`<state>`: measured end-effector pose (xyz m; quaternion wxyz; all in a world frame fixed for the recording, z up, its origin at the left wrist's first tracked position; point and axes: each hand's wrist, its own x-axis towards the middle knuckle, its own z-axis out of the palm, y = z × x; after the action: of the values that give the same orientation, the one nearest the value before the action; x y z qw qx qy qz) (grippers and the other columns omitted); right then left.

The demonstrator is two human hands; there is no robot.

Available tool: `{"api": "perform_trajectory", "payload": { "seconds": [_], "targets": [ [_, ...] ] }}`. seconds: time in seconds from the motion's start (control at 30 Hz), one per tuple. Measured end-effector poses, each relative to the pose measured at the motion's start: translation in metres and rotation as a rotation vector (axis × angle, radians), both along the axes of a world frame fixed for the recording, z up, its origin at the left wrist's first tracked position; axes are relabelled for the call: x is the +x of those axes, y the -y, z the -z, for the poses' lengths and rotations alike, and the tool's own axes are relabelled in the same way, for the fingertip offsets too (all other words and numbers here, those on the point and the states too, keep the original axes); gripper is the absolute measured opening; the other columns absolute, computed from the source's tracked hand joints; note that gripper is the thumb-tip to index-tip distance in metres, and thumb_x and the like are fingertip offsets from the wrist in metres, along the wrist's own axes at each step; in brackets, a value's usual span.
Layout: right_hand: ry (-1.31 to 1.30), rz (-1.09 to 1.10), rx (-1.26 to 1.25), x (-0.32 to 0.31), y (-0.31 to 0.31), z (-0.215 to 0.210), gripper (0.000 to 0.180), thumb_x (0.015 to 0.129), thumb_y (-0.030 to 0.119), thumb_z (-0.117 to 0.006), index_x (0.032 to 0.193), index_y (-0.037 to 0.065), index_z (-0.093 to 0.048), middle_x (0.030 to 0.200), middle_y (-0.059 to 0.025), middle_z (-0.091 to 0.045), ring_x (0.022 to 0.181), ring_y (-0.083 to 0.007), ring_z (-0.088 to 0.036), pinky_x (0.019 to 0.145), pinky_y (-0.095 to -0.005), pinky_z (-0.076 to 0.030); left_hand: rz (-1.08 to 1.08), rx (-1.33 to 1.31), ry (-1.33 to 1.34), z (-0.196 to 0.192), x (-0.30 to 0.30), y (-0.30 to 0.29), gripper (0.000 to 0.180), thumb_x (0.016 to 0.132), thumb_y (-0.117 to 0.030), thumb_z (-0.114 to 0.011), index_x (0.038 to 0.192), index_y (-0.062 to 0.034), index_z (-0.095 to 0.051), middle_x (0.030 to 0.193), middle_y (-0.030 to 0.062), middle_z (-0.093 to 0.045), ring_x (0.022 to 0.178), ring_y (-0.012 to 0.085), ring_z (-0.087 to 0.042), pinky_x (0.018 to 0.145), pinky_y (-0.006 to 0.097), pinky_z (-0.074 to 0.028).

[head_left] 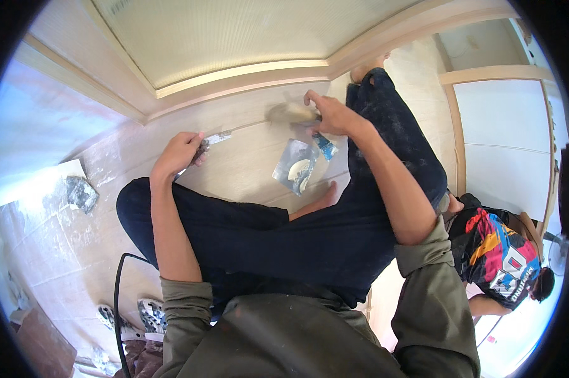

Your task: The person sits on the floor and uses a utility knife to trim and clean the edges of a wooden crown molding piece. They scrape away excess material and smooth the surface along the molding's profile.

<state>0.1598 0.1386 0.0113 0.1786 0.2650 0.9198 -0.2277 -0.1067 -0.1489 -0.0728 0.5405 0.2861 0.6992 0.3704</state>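
Note:
I sit on a pale wooden floor (246, 164) with my legs in dark trousers folded in front of me. My left hand (178, 154) grips a small putty knife (216, 140) whose blade points right toward a seam in the boards. My right hand (331, 115) holds a blurred pale tool or pad (292, 113) pressed on the floor near the wall's wooden trim (246, 79). Below that hand lies a metal trowel plate (295, 166) with pale filler on it, and a blue-handled tool (325, 147) beside it.
A crumpled grey scrap (81, 193) lies on white paper at the left. A black cable (117, 296) and patterned sandals (142, 315) are at the lower left. Another person in a colourful shirt (495, 252) crouches at the right, by white panels (505, 145).

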Motion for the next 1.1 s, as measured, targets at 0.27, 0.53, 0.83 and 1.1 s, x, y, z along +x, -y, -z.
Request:
{"api": "perform_trajectory", "payload": {
  "seconds": [0.27, 0.53, 0.83, 1.1],
  "targets": [
    [0.315, -0.155, 0.413, 0.047, 0.001, 0.008, 0.027, 0.083, 0.012, -0.066, 0.110, 0.007, -0.069, 0.099, -0.0203, -0.072, 0.098, -0.0371, -0.071, 0.086, -0.0489, -0.057, -0.015, 0.000, 0.006, 0.003, 0.007, -0.012, 0.046, 0.107, -0.030, -0.048, 0.085, 0.0052, -0.066, 0.067, 0.0084, -0.064, 0.058, 0.0147, -0.060, 0.060, 0.031, -0.050],
    [0.347, -0.061, 0.690, 0.024, -0.010, -0.091, 0.032, 0.089, 0.016, -0.059, 0.116, -0.002, -0.061, 0.089, -0.0231, -0.071, 0.085, -0.0398, -0.072, 0.074, -0.0484, -0.059, -0.052, -0.021, -0.025, -0.004, -0.002, 0.002, 0.045, 0.107, -0.030, -0.048, 0.083, 0.0050, -0.065, 0.068, 0.0085, -0.064, 0.057, 0.0149, -0.060, 0.060, 0.031, -0.051],
    [0.301, -0.047, 0.532, 0.022, -0.010, -0.090, 0.035, 0.086, 0.011, -0.056, 0.119, 0.006, -0.066, 0.090, -0.0245, -0.072, 0.085, -0.0413, -0.073, 0.075, -0.0479, -0.060, -0.057, -0.042, 0.027, 0.000, -0.006, 0.002, 0.045, 0.107, -0.031, -0.049, 0.084, 0.0052, -0.065, 0.068, 0.0087, -0.065, 0.058, 0.0147, -0.061, 0.060, 0.031, -0.051],
    [0.210, -0.121, 0.470, -0.032, 0.032, -0.073, 0.046, 0.083, 0.008, -0.060, 0.128, 0.012, -0.063, 0.086, -0.0236, -0.071, 0.083, -0.0405, -0.072, 0.072, -0.0496, -0.060, -0.013, -0.074, 0.059, -0.001, -0.003, -0.001, 0.045, 0.107, -0.032, -0.049, 0.086, 0.0042, -0.066, 0.070, 0.0070, -0.064, 0.060, 0.0133, -0.060, 0.060, 0.030, -0.050]
  ]
}}
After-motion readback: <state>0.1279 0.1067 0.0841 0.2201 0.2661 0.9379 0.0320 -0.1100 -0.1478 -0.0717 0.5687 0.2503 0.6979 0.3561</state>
